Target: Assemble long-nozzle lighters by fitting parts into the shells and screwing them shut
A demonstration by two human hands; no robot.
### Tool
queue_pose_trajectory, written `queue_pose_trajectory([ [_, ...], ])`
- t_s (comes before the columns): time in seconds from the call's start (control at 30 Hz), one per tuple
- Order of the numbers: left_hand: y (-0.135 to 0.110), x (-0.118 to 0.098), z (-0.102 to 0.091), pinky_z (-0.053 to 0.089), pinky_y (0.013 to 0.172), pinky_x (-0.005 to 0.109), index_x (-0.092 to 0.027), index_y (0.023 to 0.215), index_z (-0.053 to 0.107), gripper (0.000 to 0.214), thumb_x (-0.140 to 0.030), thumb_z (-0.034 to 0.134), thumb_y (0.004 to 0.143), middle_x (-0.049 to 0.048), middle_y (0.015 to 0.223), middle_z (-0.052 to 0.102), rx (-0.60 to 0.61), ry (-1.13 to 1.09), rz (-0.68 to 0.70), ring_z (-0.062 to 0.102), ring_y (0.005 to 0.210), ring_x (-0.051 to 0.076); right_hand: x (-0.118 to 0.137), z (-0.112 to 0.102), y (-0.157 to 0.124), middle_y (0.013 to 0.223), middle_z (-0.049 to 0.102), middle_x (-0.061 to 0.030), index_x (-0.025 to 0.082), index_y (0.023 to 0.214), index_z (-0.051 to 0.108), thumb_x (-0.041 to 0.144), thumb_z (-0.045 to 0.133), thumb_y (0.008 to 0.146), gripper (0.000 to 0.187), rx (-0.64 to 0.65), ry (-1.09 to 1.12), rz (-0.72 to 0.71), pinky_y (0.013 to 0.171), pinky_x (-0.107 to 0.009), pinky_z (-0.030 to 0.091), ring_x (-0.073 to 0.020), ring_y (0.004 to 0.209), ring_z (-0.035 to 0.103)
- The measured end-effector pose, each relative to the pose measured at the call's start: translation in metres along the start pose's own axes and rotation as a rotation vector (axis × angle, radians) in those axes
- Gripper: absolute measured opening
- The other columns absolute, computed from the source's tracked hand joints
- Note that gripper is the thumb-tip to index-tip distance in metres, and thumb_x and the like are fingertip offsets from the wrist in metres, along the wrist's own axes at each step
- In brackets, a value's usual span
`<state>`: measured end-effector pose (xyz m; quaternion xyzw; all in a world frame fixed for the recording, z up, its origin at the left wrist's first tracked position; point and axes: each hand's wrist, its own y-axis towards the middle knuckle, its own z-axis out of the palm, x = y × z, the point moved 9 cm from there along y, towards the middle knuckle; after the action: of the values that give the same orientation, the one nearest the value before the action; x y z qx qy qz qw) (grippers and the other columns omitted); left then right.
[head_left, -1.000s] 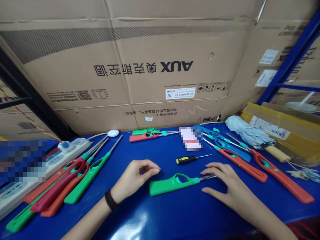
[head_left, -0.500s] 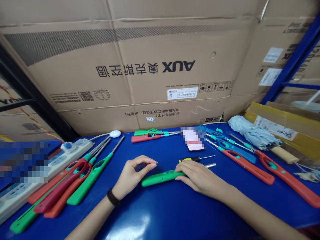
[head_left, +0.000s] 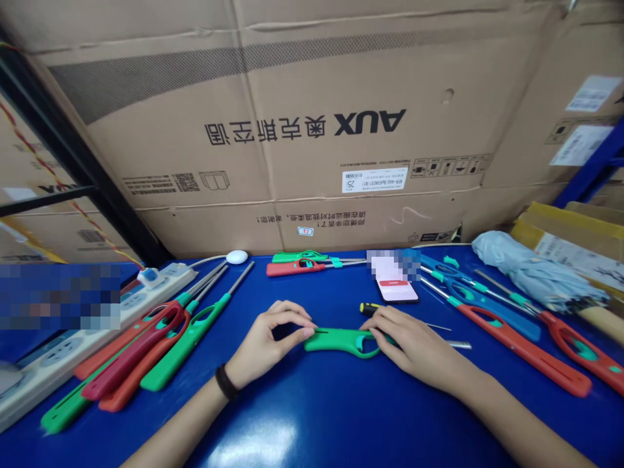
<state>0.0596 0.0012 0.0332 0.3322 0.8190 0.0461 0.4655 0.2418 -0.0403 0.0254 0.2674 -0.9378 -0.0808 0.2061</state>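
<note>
A green long-necked gas lighter (head_left: 336, 340) lies crosswise before me, its trigger loop facing my side and its metal tube pointing right. My left hand (head_left: 270, 335), with a dark band at the wrist, pinches the handle's left end between thumb and fingers. Around the neck end, just right of the trigger loop, my right hand (head_left: 409, 341) is closed and hides part of the lighter. Beyond the right hand lies a yellow-and-black screwdriver (head_left: 369, 309), partly covered by that hand.
Several red and green lighters (head_left: 182, 351) lie at left beside a white power strip (head_left: 63, 348). A phone (head_left: 400, 292) and more lighters sit farther back. Red and blue lighters (head_left: 526, 351), a folded umbrella (head_left: 536, 270) and cardboard (head_left: 580, 250) are at right. A large carton (head_left: 292, 84) stands behind.
The green lighter has been turned over, its trigger loop now towards me. My left thumb and fingers, apart from it before, have taken hold of its handle end. The view has shifted left.
</note>
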Motion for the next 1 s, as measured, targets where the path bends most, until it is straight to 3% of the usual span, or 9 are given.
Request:
queue_pose_trajectory([
  [0.3, -0.001, 0.008, 0.006, 0.049, 0.084, 0.036, -0.026, 0.091, 0.075, 0.014, -0.031, 0.063, 0.085, 0.0060, 0.099, 0.070, 0.059, 0.015, -0.037, 0.062, 0.092, 0.021, -0.013, 0.000, -0.001, 0.097, 0.063, -0.0047, 0.024, 0.094, 0.062, 0.023, 0.041, 0.094, 0.021, 0.040, 0.091, 0.089, 0.078, -0.034, 0.049, -0.0203, 0.090, 0.061],
  [0.53, 0.000, 0.010, 0.013, 0.044, 0.092, 0.043, -0.027, 0.091, 0.074, 0.015, -0.028, 0.060, 0.086, 0.0058, 0.112, 0.068, 0.130, -0.013, -0.073, 0.060, 0.102, 0.023, -0.013, 0.003, -0.001, 0.101, 0.062, -0.0047, 0.024, 0.097, 0.061, 0.025, 0.040, 0.095, 0.021, 0.059, 0.096, 0.106, 0.080, -0.033, 0.048, -0.0210, 0.096, 0.061],
  [0.83, 0.001, 0.011, 0.010, 0.044, 0.091, 0.039, -0.025, 0.096, 0.073, 0.018, -0.028, 0.057, 0.089, 0.0063, 0.109, 0.068, 0.131, -0.010, -0.096, 0.060, 0.102, 0.022, -0.014, 0.004, -0.001, 0.097, 0.062, -0.0042, 0.024, 0.095, 0.061, 0.024, 0.041, 0.095, 0.020, 0.067, 0.106, 0.122, 0.080, -0.034, 0.047, -0.0205, 0.092, 0.060],
  [1.0, 0.000, 0.006, 0.010, 0.046, 0.088, 0.034, -0.023, 0.095, 0.072, 0.014, -0.029, 0.063, 0.085, 0.0052, 0.098, 0.069, 0.164, 0.054, -0.014, 0.061, 0.094, 0.019, -0.015, 0.005, -0.002, 0.099, 0.061, -0.0038, 0.024, 0.096, 0.060, 0.027, 0.041, 0.095, 0.019, 0.079, 0.128, 0.127, 0.079, -0.033, 0.046, -0.0202, 0.092, 0.060],
])
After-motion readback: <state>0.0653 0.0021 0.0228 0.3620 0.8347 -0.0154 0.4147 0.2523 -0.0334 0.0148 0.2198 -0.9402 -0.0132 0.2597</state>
